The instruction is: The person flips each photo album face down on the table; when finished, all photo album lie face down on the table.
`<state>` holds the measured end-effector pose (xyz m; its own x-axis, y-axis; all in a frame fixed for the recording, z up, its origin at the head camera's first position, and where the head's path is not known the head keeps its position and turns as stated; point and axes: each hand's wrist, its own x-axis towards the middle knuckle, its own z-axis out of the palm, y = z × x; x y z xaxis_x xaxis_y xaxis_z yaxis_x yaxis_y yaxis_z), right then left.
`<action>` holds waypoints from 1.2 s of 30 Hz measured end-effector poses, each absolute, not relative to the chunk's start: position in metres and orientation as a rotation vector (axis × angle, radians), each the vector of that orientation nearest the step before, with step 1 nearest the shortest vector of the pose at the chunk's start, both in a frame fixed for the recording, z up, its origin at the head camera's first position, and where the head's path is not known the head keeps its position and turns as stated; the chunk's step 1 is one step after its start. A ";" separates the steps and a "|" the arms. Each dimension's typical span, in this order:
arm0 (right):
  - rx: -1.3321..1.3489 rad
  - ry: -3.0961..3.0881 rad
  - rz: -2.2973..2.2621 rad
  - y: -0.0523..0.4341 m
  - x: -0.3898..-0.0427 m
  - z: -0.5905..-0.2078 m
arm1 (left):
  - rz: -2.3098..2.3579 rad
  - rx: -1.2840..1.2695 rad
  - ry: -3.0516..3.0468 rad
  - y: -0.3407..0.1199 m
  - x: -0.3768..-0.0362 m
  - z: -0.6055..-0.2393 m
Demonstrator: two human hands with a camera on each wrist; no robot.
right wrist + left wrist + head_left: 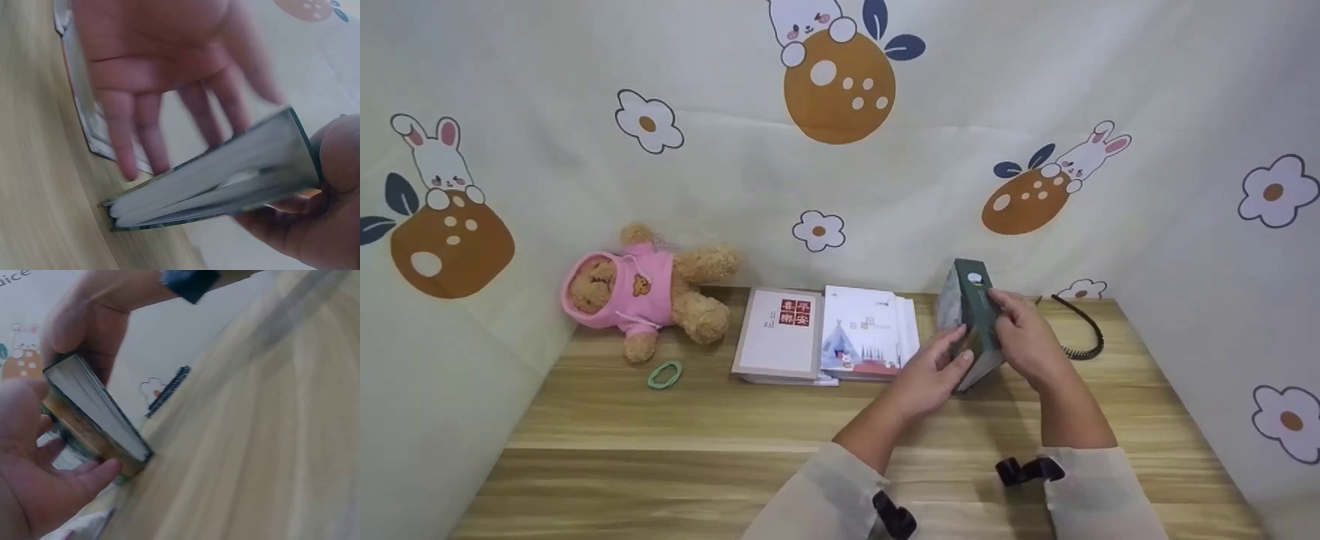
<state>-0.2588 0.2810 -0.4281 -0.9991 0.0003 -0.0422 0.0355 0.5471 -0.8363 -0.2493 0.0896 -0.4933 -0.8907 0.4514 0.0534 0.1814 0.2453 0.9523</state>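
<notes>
Nearest the camera, we see two pale sleeves reaching over the wooden table (675, 450). The left hand (934, 371) and right hand (1024, 334) meet around a dark green book (975, 322), which stands tilted on its lower edge at the right of the table. The right hand's fingers curl over the spine and grip it. The left hand's fingers lie nearly straight against the book's near side. The left wrist view adds the book's page block and its lower corner resting on the wood; the right wrist view shows the left hand's spread, straight fingers (121, 140) beside the pages. Both are blurred.

Further back, only the head view shows two flat books, a grey-bordered book (780, 334) and a white illustrated book (866, 330), a green hair tie (664, 373), a black coiled band (1080, 322), and a teddy bear in a pink hoodie (649, 289) against the rabbit-print cloth (840, 82).
</notes>
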 end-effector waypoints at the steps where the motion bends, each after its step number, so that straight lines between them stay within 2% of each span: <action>1: 0.037 2.747 -1.469 0.282 -0.259 -0.427 | 1.648 0.619 2.316 0.091 -0.248 -0.497; 10: 0.057 2.746 -1.295 0.287 -0.262 -0.427 | 1.318 0.584 2.605 0.098 -0.247 -0.501; 21: 0.156 2.735 -1.175 0.309 -0.266 -0.446 | 1.082 0.740 2.625 0.095 -0.251 -0.509; 26: 0.138 2.764 -1.039 0.318 -0.269 -0.456 | 1.084 0.801 2.604 0.091 -0.253 -0.510; 36: 0.219 2.751 -1.031 0.320 -0.272 -0.460 | 1.191 0.745 2.535 0.088 -0.253 -0.510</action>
